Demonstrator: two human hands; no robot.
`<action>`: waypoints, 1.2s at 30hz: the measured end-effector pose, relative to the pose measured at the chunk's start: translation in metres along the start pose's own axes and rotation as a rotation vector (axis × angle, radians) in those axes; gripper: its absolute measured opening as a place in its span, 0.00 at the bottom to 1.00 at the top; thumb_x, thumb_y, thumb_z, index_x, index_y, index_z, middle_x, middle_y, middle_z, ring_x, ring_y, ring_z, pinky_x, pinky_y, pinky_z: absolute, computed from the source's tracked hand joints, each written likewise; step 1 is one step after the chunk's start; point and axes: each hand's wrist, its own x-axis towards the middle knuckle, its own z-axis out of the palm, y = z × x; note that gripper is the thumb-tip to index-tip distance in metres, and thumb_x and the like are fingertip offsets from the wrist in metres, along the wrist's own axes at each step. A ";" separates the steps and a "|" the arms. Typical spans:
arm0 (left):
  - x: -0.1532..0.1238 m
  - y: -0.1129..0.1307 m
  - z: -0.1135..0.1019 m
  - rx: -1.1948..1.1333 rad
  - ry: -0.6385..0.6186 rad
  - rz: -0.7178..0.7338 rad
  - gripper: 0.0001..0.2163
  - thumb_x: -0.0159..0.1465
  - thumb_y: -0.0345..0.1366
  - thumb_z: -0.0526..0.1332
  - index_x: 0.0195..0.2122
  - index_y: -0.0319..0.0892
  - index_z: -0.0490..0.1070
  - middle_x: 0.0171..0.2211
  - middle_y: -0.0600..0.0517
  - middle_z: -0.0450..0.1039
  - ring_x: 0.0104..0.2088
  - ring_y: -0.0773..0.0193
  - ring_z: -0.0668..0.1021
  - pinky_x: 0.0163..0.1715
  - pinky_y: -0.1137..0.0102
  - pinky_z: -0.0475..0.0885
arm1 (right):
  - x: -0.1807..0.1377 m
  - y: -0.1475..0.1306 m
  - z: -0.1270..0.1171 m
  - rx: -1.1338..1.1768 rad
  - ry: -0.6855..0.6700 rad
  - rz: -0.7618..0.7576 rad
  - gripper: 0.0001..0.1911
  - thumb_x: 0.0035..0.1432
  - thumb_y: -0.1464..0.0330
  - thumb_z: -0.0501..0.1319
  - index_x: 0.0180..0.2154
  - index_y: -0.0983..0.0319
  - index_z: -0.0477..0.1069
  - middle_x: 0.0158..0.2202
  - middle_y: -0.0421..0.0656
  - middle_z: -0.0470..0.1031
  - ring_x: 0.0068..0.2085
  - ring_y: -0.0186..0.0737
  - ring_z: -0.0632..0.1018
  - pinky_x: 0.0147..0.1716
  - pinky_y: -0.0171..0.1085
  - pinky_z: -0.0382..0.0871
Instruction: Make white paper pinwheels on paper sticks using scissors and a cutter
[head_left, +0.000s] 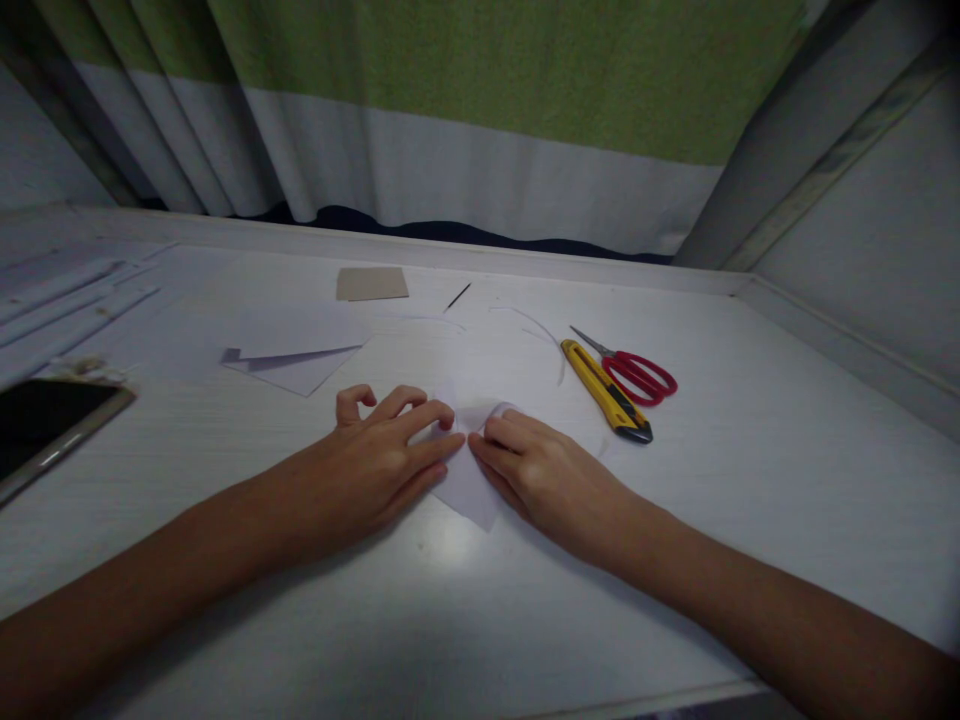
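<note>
A small sheet of white paper lies on the table between my hands, one corner pointing toward me. My left hand rests on its left side, index finger and thumb stretched along the paper and the other fingers bent and apart. On the right side, my right hand has its fingers closed on the paper, and part of the sheet curls up behind the knuckles. The fingertips of both hands nearly meet at the middle of the sheet, which they partly cover.
To the right lie a yellow box cutter and red-handled scissors. Behind are a folded paper, a brown card piece, a thin dark stick and paper strips. A phone sits at left, before a green-white curtain.
</note>
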 end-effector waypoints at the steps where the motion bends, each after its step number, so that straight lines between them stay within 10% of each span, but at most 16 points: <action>1: -0.001 -0.001 0.001 -0.007 0.000 0.005 0.12 0.60 0.34 0.48 0.44 0.49 0.62 0.42 0.50 0.66 0.42 0.57 0.64 0.35 0.61 0.49 | 0.000 0.000 0.000 0.001 -0.002 -0.001 0.09 0.55 0.73 0.49 0.33 0.69 0.67 0.30 0.45 0.65 0.32 0.37 0.64 0.33 0.35 0.61; 36: 0.001 -0.015 -0.008 -0.156 -0.137 0.098 0.14 0.61 0.39 0.46 0.48 0.53 0.59 0.49 0.54 0.61 0.50 0.58 0.58 0.45 0.60 0.43 | -0.001 0.003 0.002 0.044 0.021 -0.001 0.10 0.56 0.74 0.48 0.36 0.68 0.67 0.31 0.46 0.65 0.32 0.36 0.65 0.32 0.34 0.63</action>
